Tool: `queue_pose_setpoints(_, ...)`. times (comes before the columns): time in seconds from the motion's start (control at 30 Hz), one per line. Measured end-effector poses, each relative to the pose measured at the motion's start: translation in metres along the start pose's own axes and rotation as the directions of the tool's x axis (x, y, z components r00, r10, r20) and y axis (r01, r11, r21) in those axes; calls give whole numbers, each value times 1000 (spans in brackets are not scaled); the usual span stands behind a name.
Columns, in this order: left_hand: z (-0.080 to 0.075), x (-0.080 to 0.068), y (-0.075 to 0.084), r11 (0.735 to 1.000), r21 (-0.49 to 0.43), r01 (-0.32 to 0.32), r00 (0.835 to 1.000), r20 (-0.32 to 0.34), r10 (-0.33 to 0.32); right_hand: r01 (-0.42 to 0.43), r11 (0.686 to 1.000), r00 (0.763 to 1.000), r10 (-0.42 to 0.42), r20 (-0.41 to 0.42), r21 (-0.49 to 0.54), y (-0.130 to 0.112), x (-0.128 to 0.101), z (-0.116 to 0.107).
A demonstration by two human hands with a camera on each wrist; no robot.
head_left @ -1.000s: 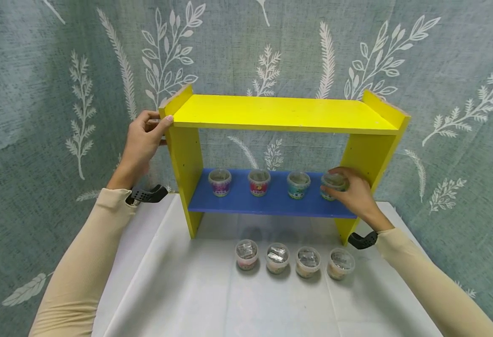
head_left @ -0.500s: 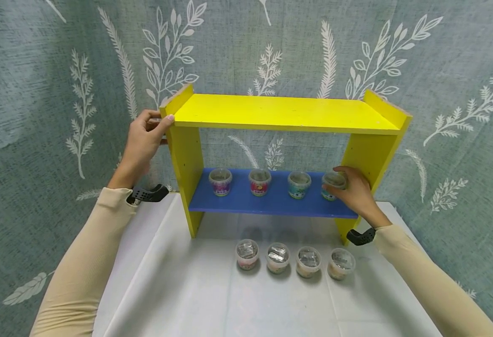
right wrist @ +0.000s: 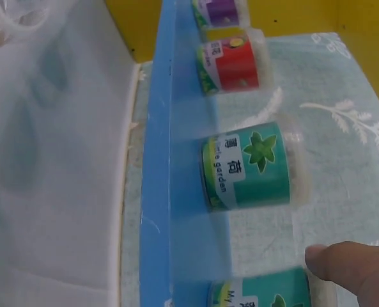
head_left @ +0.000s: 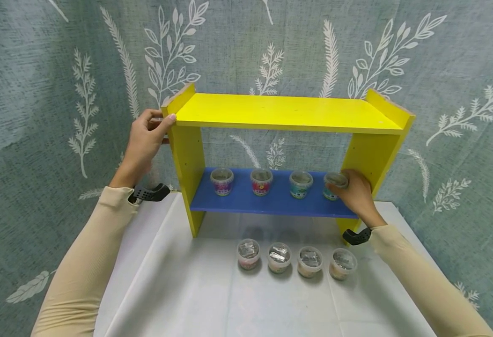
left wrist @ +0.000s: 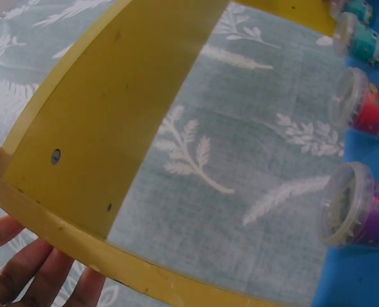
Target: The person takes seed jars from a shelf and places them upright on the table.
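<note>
four small cups (head_left: 261, 181) stand in a row on the blue shelf (head_left: 271, 206), four more lidded cups (head_left: 279, 257) sit on the tabletop (head_left: 187, 290), one yellow rack (head_left: 284, 112), two hands (head_left: 143, 140).

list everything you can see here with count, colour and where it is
shelf unit: 1, yellow frame with blue lower board, back of the table
cups on blue board: 4, clear with purple, red and two teal labels, in a row
cups on table: 4, clear with pale contents, in a row before the shelf
table cover: 1, white
backdrop: 1, grey-green with white leaf print
left hand: 1, grips the shelf's upper left corner
right hand: 1, holds the rightmost cup on the blue board
</note>
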State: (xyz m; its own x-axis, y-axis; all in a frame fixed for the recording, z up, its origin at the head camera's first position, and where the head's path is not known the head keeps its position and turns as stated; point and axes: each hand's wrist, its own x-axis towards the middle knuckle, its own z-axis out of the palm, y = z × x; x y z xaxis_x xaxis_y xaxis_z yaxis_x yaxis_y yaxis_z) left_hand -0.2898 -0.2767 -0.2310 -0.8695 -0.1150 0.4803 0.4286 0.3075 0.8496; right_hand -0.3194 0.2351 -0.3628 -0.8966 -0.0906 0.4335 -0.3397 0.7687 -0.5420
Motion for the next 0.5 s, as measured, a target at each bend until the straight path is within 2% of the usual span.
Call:
queue_pose_setpoints(0.33,0,-1,-1,1000,2,-6,1000,4,6,-123,992,992,122,32,41,-2,-1,4)
queue_pose_setpoints(0.5,0,-1,-1,1000,-6,-8,1000,8,8,-156,985,987,153,41,78,-3,-2,5)
